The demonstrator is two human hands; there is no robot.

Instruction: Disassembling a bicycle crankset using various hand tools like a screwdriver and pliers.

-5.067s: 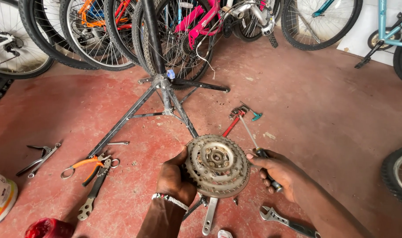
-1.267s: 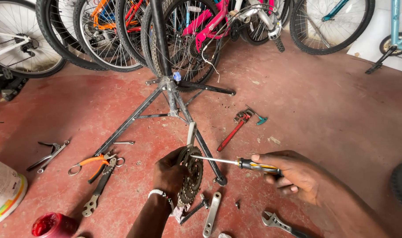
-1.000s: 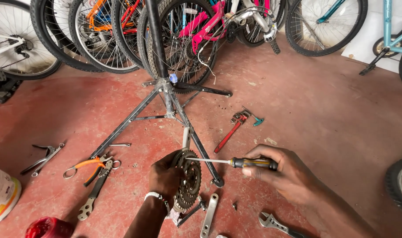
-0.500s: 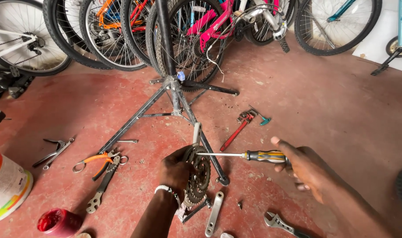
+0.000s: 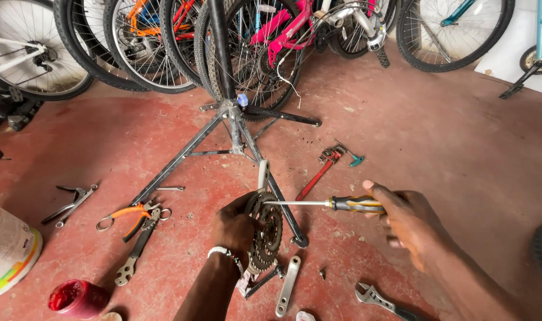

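Centrally, low in the head view: my left hand closes its grip around a greasy, rust-brown stack of toothed steel bicycle sprockets, held on edge just above the red concrete floor. My right hand is wrapped shut on the yellow-and-black handle of a long steel screwdriver, whose tip meets the sprockets' upper face. I judge the sprockets heavy, rigid and slick with oil, their teeth sharp; they are best held at the rim's back, palm behind, fingers off the teeth. A grey metal tripod repair stand rises just behind. Orange-handled pliers lie to the left, a red pipe wrench beyond the screwdriver, an adjustable spanner near my right forearm.
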